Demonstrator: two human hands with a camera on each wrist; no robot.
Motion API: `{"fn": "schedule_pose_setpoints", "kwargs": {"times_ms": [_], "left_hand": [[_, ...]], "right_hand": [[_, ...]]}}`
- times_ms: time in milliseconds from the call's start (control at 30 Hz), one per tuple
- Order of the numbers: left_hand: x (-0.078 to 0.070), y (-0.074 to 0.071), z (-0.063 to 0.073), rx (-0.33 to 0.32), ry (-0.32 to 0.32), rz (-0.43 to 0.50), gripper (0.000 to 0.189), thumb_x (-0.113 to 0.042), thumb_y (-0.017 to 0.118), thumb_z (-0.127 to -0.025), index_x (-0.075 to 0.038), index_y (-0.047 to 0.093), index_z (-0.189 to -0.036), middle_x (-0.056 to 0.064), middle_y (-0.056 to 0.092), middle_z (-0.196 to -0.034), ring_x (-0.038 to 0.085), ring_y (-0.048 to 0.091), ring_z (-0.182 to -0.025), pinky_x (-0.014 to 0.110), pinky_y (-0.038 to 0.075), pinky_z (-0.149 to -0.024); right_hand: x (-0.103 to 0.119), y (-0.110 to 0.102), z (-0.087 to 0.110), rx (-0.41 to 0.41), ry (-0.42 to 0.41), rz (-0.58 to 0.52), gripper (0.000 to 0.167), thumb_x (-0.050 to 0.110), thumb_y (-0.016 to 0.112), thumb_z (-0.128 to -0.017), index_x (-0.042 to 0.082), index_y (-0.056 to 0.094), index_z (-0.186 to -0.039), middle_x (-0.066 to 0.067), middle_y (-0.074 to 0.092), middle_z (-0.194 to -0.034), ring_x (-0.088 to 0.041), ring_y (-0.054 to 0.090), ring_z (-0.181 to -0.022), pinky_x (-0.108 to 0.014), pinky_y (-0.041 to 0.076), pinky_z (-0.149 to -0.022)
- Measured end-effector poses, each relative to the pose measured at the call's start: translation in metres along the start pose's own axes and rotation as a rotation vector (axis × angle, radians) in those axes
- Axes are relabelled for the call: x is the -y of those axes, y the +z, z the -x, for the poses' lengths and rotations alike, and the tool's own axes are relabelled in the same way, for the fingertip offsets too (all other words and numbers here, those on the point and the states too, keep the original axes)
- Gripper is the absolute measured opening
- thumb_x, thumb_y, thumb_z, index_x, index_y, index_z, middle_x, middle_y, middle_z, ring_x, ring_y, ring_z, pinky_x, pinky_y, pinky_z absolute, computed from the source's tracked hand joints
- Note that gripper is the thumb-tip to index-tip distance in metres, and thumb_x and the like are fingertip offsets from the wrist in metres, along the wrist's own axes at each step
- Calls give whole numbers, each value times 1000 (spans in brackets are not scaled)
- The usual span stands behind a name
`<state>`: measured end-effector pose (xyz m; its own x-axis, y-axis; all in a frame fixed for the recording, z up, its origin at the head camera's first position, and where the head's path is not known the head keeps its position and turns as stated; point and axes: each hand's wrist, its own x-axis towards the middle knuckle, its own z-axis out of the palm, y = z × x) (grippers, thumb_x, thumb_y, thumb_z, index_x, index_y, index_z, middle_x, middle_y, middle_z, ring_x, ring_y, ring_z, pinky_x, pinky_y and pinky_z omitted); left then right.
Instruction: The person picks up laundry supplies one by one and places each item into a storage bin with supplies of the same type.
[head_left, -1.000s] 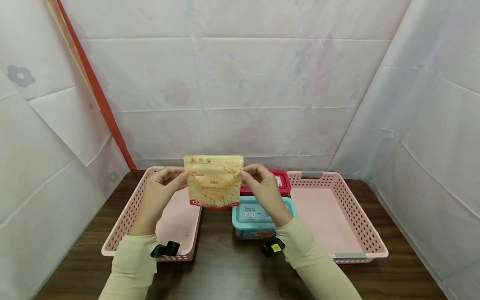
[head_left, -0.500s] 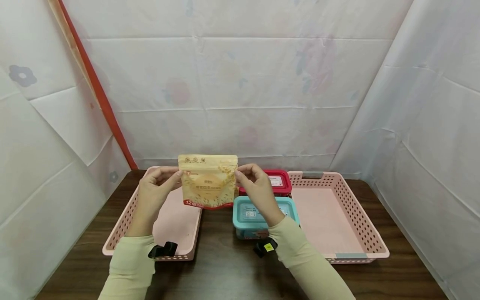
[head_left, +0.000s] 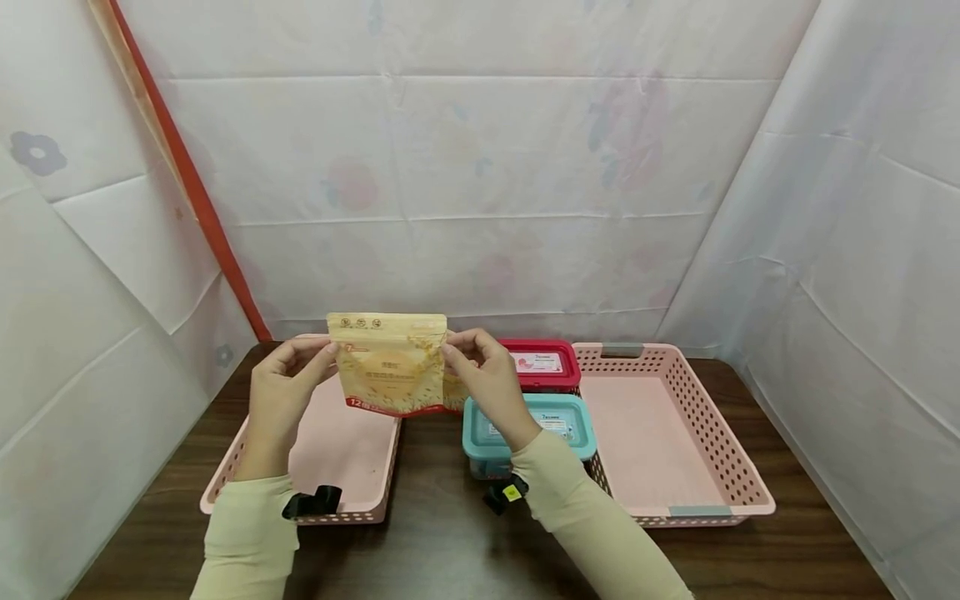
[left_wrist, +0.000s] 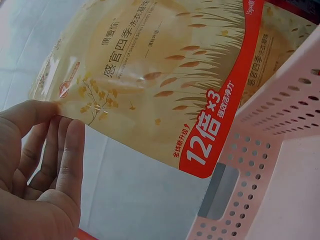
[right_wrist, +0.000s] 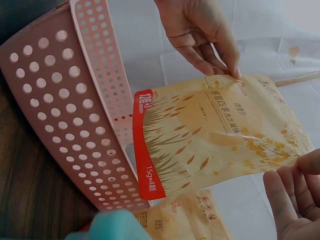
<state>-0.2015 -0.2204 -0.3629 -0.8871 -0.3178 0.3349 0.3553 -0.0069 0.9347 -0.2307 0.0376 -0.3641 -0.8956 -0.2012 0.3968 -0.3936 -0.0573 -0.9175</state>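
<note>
as l hand (head_left: 283, 390) pinches, glossy rect. pouch (head_left: 392, 367)

1. Held yellow pouch (head_left: 390, 371): "偶爱你"; "感官四季洗衣凝珠"; small "Perception of Seasons Series Laundry", remainder blurred; "全线新升级" above the band.
2. Its red band (left_wrist: 232, 95): "12倍×3", "强效洁净力", left; "15g×4颗", right.
3. Second yellow pouch (left_wrist: 260, 65), farther: "感官四季洗衣凝珠".
4. Red-lidded box (head_left: 540, 379), far; turquoise-lidded box (head_left: 558, 408), near: print mostly too small to read.

Creased white sheets (head_left: 487, 150) wall in the back and both sides, faintly printed in pink and blue. A grey flower (head_left: 37, 152) marks the left one; a red strip (head_left: 191, 187) slants down beside it. The tabletop (head_left: 431, 521) is dark, wood-grained, with a soft sheen.
</note>
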Motion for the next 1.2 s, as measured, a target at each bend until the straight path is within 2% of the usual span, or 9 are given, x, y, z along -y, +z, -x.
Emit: {"fn": "schedule_pose_setpoints", "kwargs": {"times_ms": [200, 467, 600, 767, 1000, 1200], "left_hand": [[0, -10, -3, -62, -23, 11, 28, -11, 78, -89, 5, 71, -111, 5, 68, -97, 13, 68, -87, 24, 57, -78], [-3, -22, -4, -106, -57, 38, 32, -13, 79, -88, 4, 71, -114, 7, 67, -100, 15, 67, -88, 22, 56, -78], [-4, -27, -6, -111, -78, -9, 35, -18, 78, -89, 1, 70, -118, 6, 65, -104, 15, 64, -92, 19, 55, -79], [-3, -31, -10, -115, -90, -60, 36, -22, 77, -90, -2, 69, -119, 5, 64, -105, 15, 63, -92, 16, 55, -77], [-3, -35, -19, -95, -97, -5, 34, -17, 77, -90, 0, 69, -118, 5, 65, -100, 14, 65, -88, 18, 55, -77], [-4, -39, -29, -88, -111, -25, 33, -17, 78, -89, 0, 69, -116, 3, 65, -99, 13, 66, -86, 18, 55, -77]], "right_hand": [[-1, 13, -6, 24, -35, 0, 21, 19, 66, -99, 2, 66, -111, -15, 65, -103, -36, 65, -93, -52, 56, -86], [-1, 28, -14, 8, -51, 107, 15, 19, 67, -99, 7, 68, -108, -4, 67, -95, -20, 66, -84, -33, 58, -75], [-1, 34, -18, 3, -47, 104, 14, 18, 69, -97, 8, 69, -107, -3, 67, -93, -19, 66, -79, -30, 58, -70], [-2, 37, -23, 19, -39, 117, 13, 18, 68, -98, 9, 69, -107, -1, 67, -95, -15, 64, -84, -29, 58, -73], [-5, 38, -30, 27, -44, 206, 12, 25, 67, -99, 16, 70, -106, 5, 67, -94, -10, 62, -86, -29, 54, -78], [-5, 42, -38, 40, -37, 220, 12, 25, 67, -99, 17, 70, -106, 7, 67, -94, -10, 63, -86, -28, 55, -78]]}}
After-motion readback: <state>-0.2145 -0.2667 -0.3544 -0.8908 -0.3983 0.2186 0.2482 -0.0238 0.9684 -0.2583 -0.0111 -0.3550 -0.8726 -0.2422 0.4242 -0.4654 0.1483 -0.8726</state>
